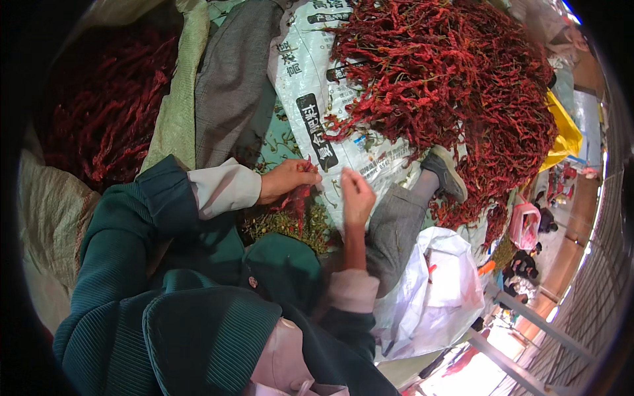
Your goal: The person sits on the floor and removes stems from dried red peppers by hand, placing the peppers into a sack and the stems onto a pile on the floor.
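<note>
My left hand point(287, 181) grips a small bunch of dried red chili peppers point(297, 200), whose tips hang down over my lap. To its right, a short gap away, is my right hand point(358, 197), slightly blurred, fingers and thumb drawn together. I see nothing between those fingertips, though a tiny piece could be hidden. Beneath the bunch lies a heap of green-brown chili stems point(282, 228) between my legs. A large pile of dried red chilies with stems point(446, 74) rises beyond my hands, on a white woven sack point(302, 64) with printed writing.
An open woven sack point(173, 109) of red chilies point(109, 99) stands at the left. A white plastic bag point(426, 297) sits at my right, near a metal rail point(535, 317). Farther right are a yellow bag point(562, 133), a pink basket point(525, 222) and several distant people.
</note>
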Demonstrator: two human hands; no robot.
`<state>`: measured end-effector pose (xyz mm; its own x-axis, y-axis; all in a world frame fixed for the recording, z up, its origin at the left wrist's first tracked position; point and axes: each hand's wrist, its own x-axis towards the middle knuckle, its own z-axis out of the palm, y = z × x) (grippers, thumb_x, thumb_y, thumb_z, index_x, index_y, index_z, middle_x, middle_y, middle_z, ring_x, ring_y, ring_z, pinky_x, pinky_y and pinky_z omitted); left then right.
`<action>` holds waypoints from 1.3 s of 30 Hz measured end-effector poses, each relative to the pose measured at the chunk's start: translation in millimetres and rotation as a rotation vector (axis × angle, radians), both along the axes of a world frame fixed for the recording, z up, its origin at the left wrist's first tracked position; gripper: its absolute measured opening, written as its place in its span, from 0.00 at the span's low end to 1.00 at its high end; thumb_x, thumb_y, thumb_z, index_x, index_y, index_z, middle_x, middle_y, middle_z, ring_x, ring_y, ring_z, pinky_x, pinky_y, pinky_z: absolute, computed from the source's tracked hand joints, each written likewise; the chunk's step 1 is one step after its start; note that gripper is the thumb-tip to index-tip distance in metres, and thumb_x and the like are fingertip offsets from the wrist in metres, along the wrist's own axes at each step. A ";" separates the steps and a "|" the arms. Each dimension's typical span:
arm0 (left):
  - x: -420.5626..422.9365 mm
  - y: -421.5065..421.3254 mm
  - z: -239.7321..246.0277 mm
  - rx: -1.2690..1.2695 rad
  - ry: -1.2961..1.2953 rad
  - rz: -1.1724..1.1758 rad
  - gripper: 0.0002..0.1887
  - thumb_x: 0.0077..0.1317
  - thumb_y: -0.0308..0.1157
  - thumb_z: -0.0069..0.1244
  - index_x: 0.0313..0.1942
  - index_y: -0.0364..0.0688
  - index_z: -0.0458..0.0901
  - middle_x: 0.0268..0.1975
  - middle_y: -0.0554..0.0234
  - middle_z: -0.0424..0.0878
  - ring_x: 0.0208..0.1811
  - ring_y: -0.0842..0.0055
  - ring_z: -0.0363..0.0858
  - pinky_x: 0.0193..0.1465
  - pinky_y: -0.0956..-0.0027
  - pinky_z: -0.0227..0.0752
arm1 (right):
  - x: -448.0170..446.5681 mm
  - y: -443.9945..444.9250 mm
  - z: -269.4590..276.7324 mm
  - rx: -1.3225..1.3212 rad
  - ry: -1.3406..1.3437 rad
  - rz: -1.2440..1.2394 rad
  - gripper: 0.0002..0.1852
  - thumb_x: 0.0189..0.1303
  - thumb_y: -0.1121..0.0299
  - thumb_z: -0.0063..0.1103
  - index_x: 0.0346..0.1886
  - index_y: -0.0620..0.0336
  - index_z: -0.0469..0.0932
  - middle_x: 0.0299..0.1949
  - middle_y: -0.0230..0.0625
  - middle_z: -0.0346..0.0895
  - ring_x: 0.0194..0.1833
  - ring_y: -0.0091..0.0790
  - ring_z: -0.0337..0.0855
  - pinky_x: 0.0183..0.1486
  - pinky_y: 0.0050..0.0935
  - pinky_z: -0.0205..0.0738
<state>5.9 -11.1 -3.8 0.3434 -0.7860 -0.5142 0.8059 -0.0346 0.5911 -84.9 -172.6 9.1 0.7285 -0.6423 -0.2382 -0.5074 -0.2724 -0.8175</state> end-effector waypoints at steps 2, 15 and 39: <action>2.6 -1.9 2.7 -0.008 -0.005 -0.024 0.07 0.59 0.31 0.51 0.33 0.37 0.76 0.29 0.68 0.77 0.27 0.85 0.72 0.30 0.79 0.66 | 28.1 -21.3 -1.4 -0.369 -0.136 0.161 0.08 0.55 0.71 0.54 0.36 0.64 0.79 0.36 0.40 0.78 0.37 0.35 0.78 0.42 0.27 0.69; 6.5 -5.4 2.9 0.031 -0.174 -0.023 0.11 0.61 0.34 0.49 0.40 0.37 0.75 0.27 0.71 0.74 0.24 0.87 0.69 0.28 0.81 0.63 | 26.7 -43.2 6.9 0.057 -0.067 0.106 0.06 0.51 0.75 0.59 0.33 0.64 0.78 0.31 0.32 0.77 0.30 0.22 0.75 0.35 0.20 0.70; 27.7 12.0 28.3 -0.119 -0.408 -0.214 0.08 0.57 0.26 0.47 0.37 0.36 0.79 0.26 0.69 0.77 0.22 0.90 0.69 0.26 0.80 0.63 | -55.0 5.5 72.0 0.681 -0.134 0.257 0.05 0.54 0.75 0.55 0.34 0.64 0.76 0.28 0.30 0.74 0.26 0.17 0.68 0.26 0.15 0.61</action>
